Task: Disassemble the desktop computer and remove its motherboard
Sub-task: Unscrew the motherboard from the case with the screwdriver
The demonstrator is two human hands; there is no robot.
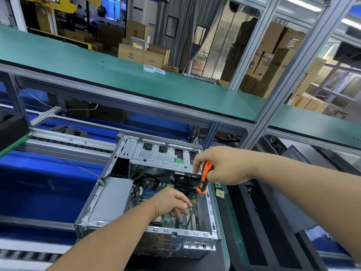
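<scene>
Nearest the camera, the left hand [172, 201] reaches down into the open desktop computer [148, 194], its fingers [180, 211] loosely curled and narrow just above the motherboard [172, 220]; whether they pinch a screw or merely steady the shaft I cannot tell. Just beside them runs the dark shaft of a screwdriver [203, 180], slanting down toward the board near the white expansion slots [192, 220]; its tip is too small to place exactly. The right hand [220, 166] sits higher, fingers wrapped round the orange-and-black handle. The case lies on its side on the tabletop [227, 231] with the side panel off, so the motherboard is still inside, flat on the case floor, with the grey power supply [111, 200] to its left and the metal drive cage [160, 153] over its far end. Cables [154, 177] still trail across the board beneath that cage. By my reading, the step in hand is undoing the board's mounting screws, fairly early in the removal. The next move calls for the tip to seat squarely in a screw head, upright, with steady pressure before turning, and the loose screw caught before it drops among the components. Beyond the case stretches a green shelf [117, 75], and behind it stacked cardboard boxes [136, 53].
</scene>
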